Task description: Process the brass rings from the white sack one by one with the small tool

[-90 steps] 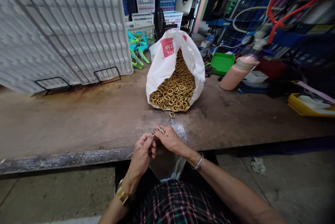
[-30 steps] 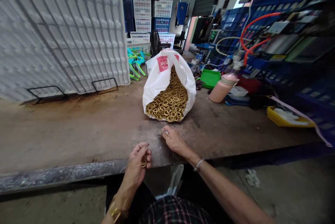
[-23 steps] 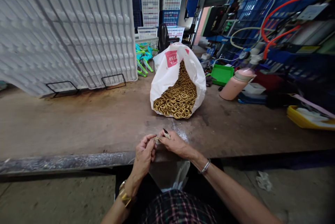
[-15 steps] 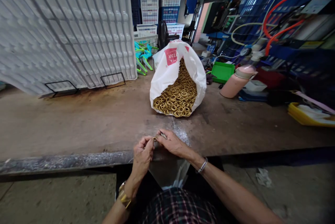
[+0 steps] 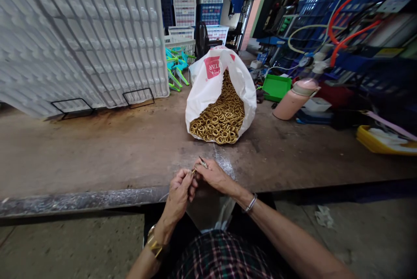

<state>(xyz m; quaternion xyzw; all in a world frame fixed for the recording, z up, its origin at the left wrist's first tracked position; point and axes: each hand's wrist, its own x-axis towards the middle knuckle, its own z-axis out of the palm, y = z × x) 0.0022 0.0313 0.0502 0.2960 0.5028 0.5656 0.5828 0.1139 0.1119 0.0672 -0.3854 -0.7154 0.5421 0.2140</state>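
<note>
Just over the table's front edge my two hands meet at the fingertips. My left hand [image 5: 179, 192] is closed in a pinch on a small brass ring [image 5: 193, 171], seen nearly edge-on. The fingers of my right hand [image 5: 215, 177] touch the ring's other side. That hand is closed too, around a small pointed metal tool [image 5: 203, 163] whose dark tip sticks up past the fingers; its exact kind is unclear. Beyond the hands, a white plastic bag [image 5: 203, 96] lies with its mouth towards me, full of loose brass rings [image 5: 221, 122].
Stacked white ribbed trays [image 5: 107, 40] stand on wire holders at left. To the right are a green tray [image 5: 276, 88], a pink bottle [image 5: 293, 101] and a yellow tray [image 5: 374, 142]. Clear plastic film [image 5: 211, 214] hangs below the wooden table's edge [image 5: 97, 198].
My right fingers have shifted slightly, and the pointed tool's tip now shows above them. My left hand keeps its pinch. The view has tilted a little.
</note>
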